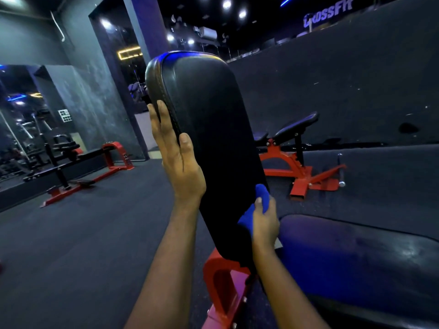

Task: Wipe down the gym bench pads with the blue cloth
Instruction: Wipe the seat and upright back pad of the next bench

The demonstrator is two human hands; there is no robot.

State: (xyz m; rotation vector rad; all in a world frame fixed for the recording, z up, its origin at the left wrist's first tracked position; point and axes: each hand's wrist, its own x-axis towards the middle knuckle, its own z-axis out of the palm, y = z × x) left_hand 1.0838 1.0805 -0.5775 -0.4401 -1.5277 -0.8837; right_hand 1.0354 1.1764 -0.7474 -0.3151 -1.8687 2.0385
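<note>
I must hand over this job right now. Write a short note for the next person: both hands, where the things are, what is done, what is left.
Left hand: flat, fingers straight, steadying the left edge of the upright back pad.
Right hand: grips the blue cloth, pressed on the back pad's lower right.
Seat pad: lower right, pale marks on it.
Done: cannot tell how much is wiped.
Left: finish the back pad, then the seat pad.

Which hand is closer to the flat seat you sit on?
Right. The right hand, holding the blue cloth, is just beside the seat. The left hand is higher up, flat against the left edge of the upright back pad.
</note>
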